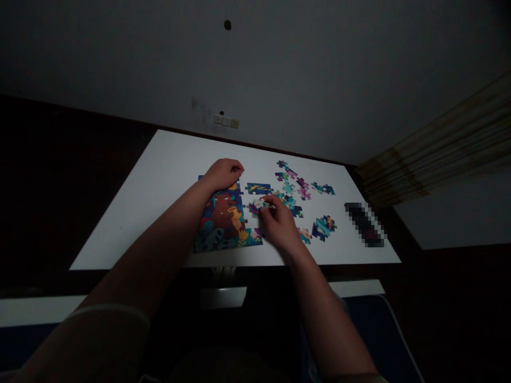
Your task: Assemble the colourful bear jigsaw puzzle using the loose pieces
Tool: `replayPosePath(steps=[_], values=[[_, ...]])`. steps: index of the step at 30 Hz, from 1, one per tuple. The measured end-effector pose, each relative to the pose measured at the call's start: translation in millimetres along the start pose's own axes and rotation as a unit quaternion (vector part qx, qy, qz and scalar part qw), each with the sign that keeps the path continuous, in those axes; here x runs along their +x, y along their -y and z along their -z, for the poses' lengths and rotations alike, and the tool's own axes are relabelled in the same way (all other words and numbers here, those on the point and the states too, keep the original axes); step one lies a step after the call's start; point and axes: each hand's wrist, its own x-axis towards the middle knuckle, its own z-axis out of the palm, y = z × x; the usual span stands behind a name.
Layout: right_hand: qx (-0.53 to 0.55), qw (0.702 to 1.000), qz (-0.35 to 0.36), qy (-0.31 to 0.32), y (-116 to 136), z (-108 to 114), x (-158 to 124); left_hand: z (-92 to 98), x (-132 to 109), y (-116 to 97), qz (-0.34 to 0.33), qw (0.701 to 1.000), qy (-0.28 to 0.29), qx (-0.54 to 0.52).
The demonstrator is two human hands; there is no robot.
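Observation:
A partly joined jigsaw puzzle (223, 218), with a brown animal figure and blue plants, lies flat on the white table. My left hand (224, 174) rests over its upper edge with the fingers curled in; whether anything is inside them is hidden. Just right of the joined section, my right hand (278, 219) pinches a puzzle piece (259, 204) with pale and purple colours. Above that piece lies a joined blue strip (258, 188) with a yellow shape. Loose teal pieces (285, 199) are partly behind my right hand.
More loose puzzle pieces (302, 184) spread over the right half of the white table (136, 213). A small cluster (324, 227) and a dark pixelated object (365, 224) lie farther right. A wall with sockets (226, 121) stands behind, a curtain (435, 143) at right.

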Motion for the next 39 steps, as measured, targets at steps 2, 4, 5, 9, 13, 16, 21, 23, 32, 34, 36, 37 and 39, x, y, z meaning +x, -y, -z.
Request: replayPosePath(steps=[2, 4, 5, 9, 13, 16, 21, 23, 32, 34, 36, 37, 39], values=[[-0.005, 0.999, -0.038, 0.012, -1.4, 11.5, 1.3, -0.3, 0.1, 0.5, -0.001, 1.000, 0.000, -0.002], [-0.009, 0.998, -0.059, 0.008, -3.8, 20.5, -0.2, -0.6, 0.3, 0.9, -0.001, 1.000, 0.000, -0.005], [-0.009, 0.998, -0.061, 0.000, -5.2, 23.4, -2.3, -0.6, 0.3, 1.1, 0.000, 1.000, 0.000, -0.007], [0.012, 0.998, -0.049, -0.027, -7.3, 27.3, -17.7, 0.1, 0.0, 0.3, 0.000, 1.000, 0.001, -0.012], [0.009, 0.999, -0.039, -0.023, 0.6, 28.0, -34.8, 1.6, -0.2, -2.1, 0.010, 1.000, 0.005, -0.009], [-0.005, 0.999, -0.028, -0.021, 3.8, 27.4, -43.3, 3.0, -0.7, -3.8, 0.021, 1.000, 0.005, -0.004], [-0.010, 0.999, -0.003, -0.039, -3.7, 22.0, -49.2, 6.7, -2.9, -6.7, 0.031, 0.999, 0.007, 0.005], [-0.014, 0.999, 0.008, -0.034, -5.8, 20.4, -48.9, 8.2, -3.6, -8.0, 0.034, 0.999, 0.011, 0.010], [-0.116, 0.992, 0.055, -0.002, -11.1, 14.9, -44.6, 10.7, -4.4, -8.7, 0.033, 0.999, 0.012, 0.027], [-0.142, 0.988, 0.059, -0.016, -14.3, 11.4, -45.6, 10.8, -4.3, -8.0, 0.029, 0.999, 0.015, 0.029], [-0.163, 0.984, 0.063, -0.031, -16.5, 8.3, -46.6, 10.8, -4.0, -7.5, 0.028, 0.999, 0.018, 0.030], [-0.171, 0.982, 0.064, -0.036, -17.1, 7.2, -47.0, 10.7, -3.9, -7.2, 0.028, 0.999, 0.018, 0.031], [-0.184, 0.980, 0.064, -0.040, -17.1, 5.8, -47.4, 10.5, -3.7, -6.9, 0.033, 0.999, 0.018, 0.033]])
